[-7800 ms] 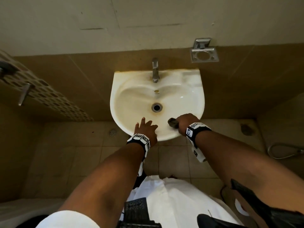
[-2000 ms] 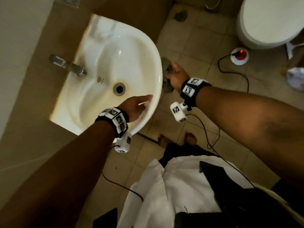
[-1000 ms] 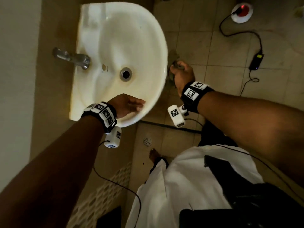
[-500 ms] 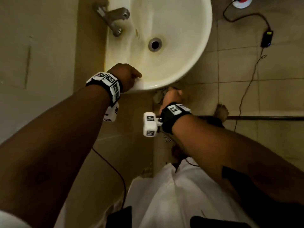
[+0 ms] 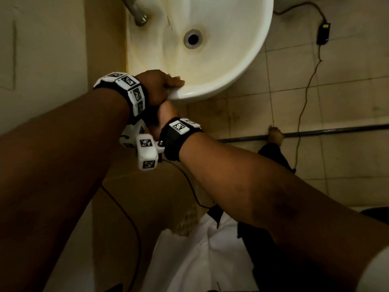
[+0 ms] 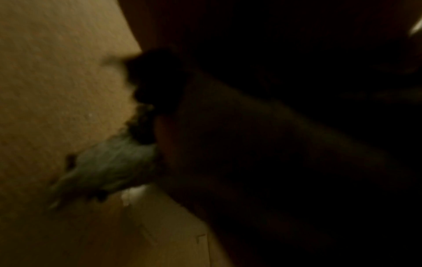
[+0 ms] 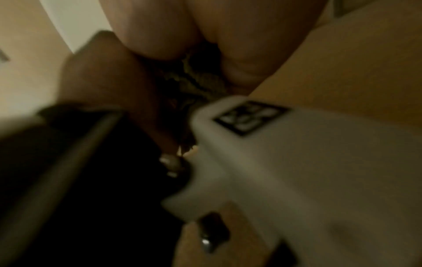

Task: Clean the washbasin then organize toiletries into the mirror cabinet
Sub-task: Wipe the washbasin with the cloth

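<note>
In the head view the white, yellow-stained washbasin (image 5: 223,81) fills the top, with its drain (image 5: 192,37) and metal tap (image 5: 136,11). My left hand (image 5: 166,81) grips the basin's near corner, fingers curled over the rim. My right hand (image 5: 166,114) reaches under that rim just below the left one, and its fingers are hidden there. The right wrist view shows a dark crumpled cloth (image 7: 198,79) gripped in that hand. A grey-green part of the cloth (image 6: 107,168) shows in the dim left wrist view.
A cream wall (image 5: 42,49) stands close on the left. On the tiled floor to the right lie a black power adapter (image 5: 323,33) with its thin cable, a metal pipe (image 5: 315,131) and my bare foot (image 5: 274,133).
My right hand with the cloth has moved from the basin's outer front edge round to under the near corner, beneath my left hand. The left hand stays on the rim. My head has turned.
</note>
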The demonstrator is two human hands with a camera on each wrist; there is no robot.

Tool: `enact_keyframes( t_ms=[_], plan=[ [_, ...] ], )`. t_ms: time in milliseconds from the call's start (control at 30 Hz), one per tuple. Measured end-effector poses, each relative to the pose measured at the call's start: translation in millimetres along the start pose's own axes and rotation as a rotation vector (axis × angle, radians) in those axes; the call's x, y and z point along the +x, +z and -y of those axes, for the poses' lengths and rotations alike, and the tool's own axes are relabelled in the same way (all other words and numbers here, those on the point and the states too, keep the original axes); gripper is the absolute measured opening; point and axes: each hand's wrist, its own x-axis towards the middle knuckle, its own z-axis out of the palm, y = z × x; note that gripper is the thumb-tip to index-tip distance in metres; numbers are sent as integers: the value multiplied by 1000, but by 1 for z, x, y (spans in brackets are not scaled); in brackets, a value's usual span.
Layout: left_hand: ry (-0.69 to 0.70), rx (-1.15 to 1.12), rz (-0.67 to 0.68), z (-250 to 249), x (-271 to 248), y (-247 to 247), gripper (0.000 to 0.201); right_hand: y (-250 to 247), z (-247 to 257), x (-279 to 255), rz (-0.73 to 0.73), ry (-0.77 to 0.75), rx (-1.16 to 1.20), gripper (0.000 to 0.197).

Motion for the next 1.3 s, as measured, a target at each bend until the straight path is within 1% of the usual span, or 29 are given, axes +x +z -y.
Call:
enact_keyframes(
  t_ms=[33, 67, 100, 133, 167, 233, 267, 300, 367, 400, 467, 500, 567, 600, 633, 667, 700, 767, 833, 867, 900, 933, 1033, 1100, 1133, 1200, 1233, 1267, 1300],
  plan=[
    [3, -50, 8, 1, 1, 0, 37, -1, 5, -11, 7, 7, 61, 38],
    [9, -66, 18, 3, 3, 0, 37, -4, 13, -22, 17, -16, 73, 34],
    [15, -67, 32, 3, 3, -2, 38, -12, 21, -27, -28, -36, 146, 29],
    [30, -21, 55, 3, 3, -3, 37, -24, 28, -27, -74, -53, 205, 25],
    [35, 1, 68, 3, 3, -4, 38, -39, 30, -24, -111, -76, 234, 25],
    [45, -10, 89, 7, 4, -7, 42, -64, 33, -14, -223, -109, 214, 40],
    [57, -5, 94, 8, 5, -8, 47, -74, 36, -8, -252, -114, 244, 42],
    [70, 13, 85, 9, 6, -8, 54, -81, 40, -6, -287, -122, 265, 39],
    [94, 48, 87, 9, 6, -8, 65, -80, 43, -12, -263, -121, 321, 35],
    [102, 43, 95, 9, 6, -9, 65, -73, 42, -15, -248, -123, 352, 35],
    [120, 39, 106, 8, 5, -10, 55, -61, 38, -15, -249, -100, 367, 33],
    [125, 46, 104, 7, 5, -11, 53, -58, 36, -16, -254, -73, 324, 33],
    [135, 54, 106, 5, 3, -11, 52, -69, 40, -13, -254, -49, 238, 39],
    [134, 39, 108, 3, 3, -11, 52, -79, 50, -15, -274, -70, 170, 42],
    [128, 19, 109, 3, 2, -9, 53, -91, 61, -22, -307, -90, 83, 40],
    [127, 14, 103, 4, 1, -8, 53, -107, 73, -23, -345, -138, -30, 36],
    [122, 24, 90, 4, -1, -7, 51, -123, 89, -23, -406, -191, -131, 36],
    [114, 52, 66, 4, -2, -6, 47, -152, 125, -13, -514, -325, -127, 42],
    [84, 3, 59, 3, -4, -6, 46, -162, 148, -1, -574, -461, -23, 44],
    [74, -18, 47, 1, -4, -6, 46, -157, 153, 2, -580, -513, 59, 42],
    [59, -26, 40, 0, -5, -4, 47, -150, 148, 4, -567, -528, 105, 41],
    [44, -28, 27, -3, -4, -5, 46, -146, 141, 10, -566, -508, 121, 40],
    [-13, -15, -17, -6, -5, -4, 40, -149, 113, 34, -569, -336, 75, 47],
    [-79, 35, -51, -14, -6, -2, 37, -164, 116, 47, -495, -317, 87, 40],
    [-119, 56, -72, -19, -7, 2, 37, -164, 127, 34, -471, -336, 64, 36],
    [-175, 51, -151, -33, -9, 15, 39, -167, 168, 6, -513, -441, -16, 32],
    [-181, 34, -196, -41, -11, 26, 38, -173, 188, -3, -514, -510, -79, 29],
    [-183, 18, -243, -52, -11, 36, 38, -179, 209, -6, -491, -592, -148, 30],
    [-175, 4, -289, -61, -11, 47, 38, -182, 226, -11, -466, -640, -209, 32]
  ],
)
